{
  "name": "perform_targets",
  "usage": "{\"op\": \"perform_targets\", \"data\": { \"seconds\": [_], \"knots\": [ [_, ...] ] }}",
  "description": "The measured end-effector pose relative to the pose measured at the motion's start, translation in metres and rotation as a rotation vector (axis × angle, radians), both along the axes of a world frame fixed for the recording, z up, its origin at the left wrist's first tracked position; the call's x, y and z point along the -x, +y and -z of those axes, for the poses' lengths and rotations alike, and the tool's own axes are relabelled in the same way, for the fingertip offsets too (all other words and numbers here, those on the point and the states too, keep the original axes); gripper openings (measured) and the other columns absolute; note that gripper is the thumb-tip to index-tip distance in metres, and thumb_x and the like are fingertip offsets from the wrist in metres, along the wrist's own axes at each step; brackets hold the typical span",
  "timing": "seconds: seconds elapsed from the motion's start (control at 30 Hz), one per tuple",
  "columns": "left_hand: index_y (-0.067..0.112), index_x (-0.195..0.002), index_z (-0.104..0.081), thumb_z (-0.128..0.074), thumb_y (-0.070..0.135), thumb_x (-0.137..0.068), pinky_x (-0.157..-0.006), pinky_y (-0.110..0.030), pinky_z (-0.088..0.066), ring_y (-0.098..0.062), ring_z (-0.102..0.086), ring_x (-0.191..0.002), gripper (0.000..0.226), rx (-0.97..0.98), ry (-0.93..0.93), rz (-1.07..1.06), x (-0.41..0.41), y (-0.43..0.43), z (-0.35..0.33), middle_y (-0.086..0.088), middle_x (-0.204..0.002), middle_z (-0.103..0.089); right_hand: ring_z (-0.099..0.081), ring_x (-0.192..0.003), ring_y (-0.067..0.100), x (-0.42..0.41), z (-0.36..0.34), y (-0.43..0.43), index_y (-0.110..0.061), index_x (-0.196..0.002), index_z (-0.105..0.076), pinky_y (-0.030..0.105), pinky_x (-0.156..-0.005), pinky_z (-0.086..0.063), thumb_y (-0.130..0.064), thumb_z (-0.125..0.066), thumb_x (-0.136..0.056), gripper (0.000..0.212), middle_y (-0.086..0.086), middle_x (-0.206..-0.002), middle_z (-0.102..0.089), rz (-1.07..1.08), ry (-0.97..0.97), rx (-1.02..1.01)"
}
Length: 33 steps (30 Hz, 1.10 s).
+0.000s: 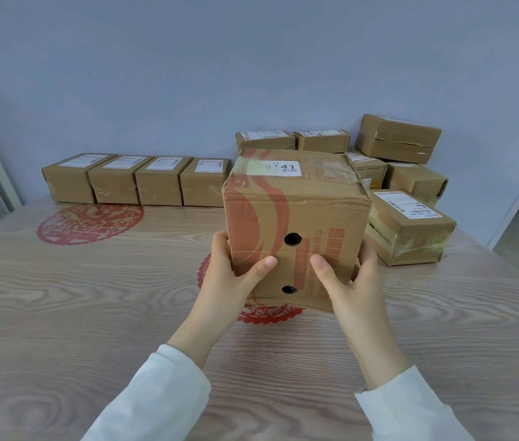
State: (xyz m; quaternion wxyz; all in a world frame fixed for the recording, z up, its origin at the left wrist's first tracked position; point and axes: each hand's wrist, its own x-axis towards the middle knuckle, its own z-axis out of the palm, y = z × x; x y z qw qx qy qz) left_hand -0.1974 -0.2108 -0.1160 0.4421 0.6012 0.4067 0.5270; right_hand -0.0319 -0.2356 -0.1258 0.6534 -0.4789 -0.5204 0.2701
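A large cardboard box [293, 211] with red print, two round holes on its near face and a white label reading 141 on top is held just above the wooden table [93, 313]. My left hand [229, 281] grips its lower left edge, thumb on the near face and fingers round the left side. My right hand [350, 281] grips the lower right edge the same way, thumb on the near face. The box tilts slightly, top away from me.
Several small labelled cardboard boxes [137, 181] stand in a row at the back left along the wall. A loose pile of similar boxes [407, 224] sits at the back right. Red paper-cut decals [89, 222] lie on the table, one partly under the held box.
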Motion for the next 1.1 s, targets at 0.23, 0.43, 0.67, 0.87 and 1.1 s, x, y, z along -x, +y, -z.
{"op": "perform_targets", "data": {
  "seconds": [0.23,0.43,0.67,0.87,1.1],
  "knots": [
    [0.049,-0.113,-0.036,-0.066,0.047,-0.066,-0.082,-0.014,-0.05,0.016,-0.056,-0.099,0.056,-0.056,-0.013,0.004,0.002,0.003,-0.009,0.025,-0.113,-0.057,-0.061,-0.107,0.009,0.0,0.001,0.0,-0.018,-0.119,-0.05,0.018,-0.083,-0.053,-0.04,-0.072,-0.062,0.065,0.003,-0.118,-0.062,-0.01,-0.005,0.006],
    [0.045,-0.108,-0.04,-0.069,0.042,-0.066,-0.08,-0.013,-0.048,0.011,-0.057,-0.103,0.051,-0.046,-0.049,0.005,0.0,0.002,0.002,0.023,-0.113,-0.059,-0.06,-0.111,0.011,-0.004,0.002,0.003,-0.016,-0.12,-0.053,0.023,-0.086,-0.054,-0.06,-0.07,-0.058,0.078,0.003,-0.119,-0.063,0.04,0.001,0.013],
    [0.044,-0.099,-0.043,-0.07,0.062,-0.065,-0.072,-0.012,-0.049,0.014,-0.06,-0.089,0.047,-0.053,-0.079,-0.019,0.002,0.004,-0.006,0.024,-0.095,-0.064,-0.062,-0.098,-0.002,0.0,0.009,0.001,-0.023,-0.108,-0.053,0.007,-0.076,-0.047,-0.041,-0.072,-0.069,0.047,-0.003,-0.107,-0.065,0.035,-0.028,-0.022],
    [0.043,-0.098,-0.043,-0.072,0.058,-0.067,-0.074,-0.015,-0.051,0.011,-0.061,-0.089,0.046,-0.076,-0.038,-0.013,0.001,0.006,-0.005,0.028,-0.092,-0.064,-0.058,-0.099,-0.011,0.0,0.001,0.0,-0.024,-0.127,-0.043,0.005,-0.077,-0.045,-0.042,-0.069,-0.078,0.059,-0.018,-0.111,-0.059,0.028,-0.012,-0.056],
    [0.042,-0.092,-0.045,-0.052,0.072,-0.057,-0.069,-0.009,-0.048,0.016,-0.058,-0.079,0.046,-0.047,-0.062,-0.017,0.003,0.003,-0.006,0.026,-0.083,-0.061,-0.06,-0.091,-0.013,0.001,-0.001,-0.003,-0.014,-0.126,-0.044,0.004,-0.073,-0.045,-0.026,-0.069,-0.071,0.061,-0.015,-0.104,-0.06,-0.008,0.005,-0.083]
  ]
}}
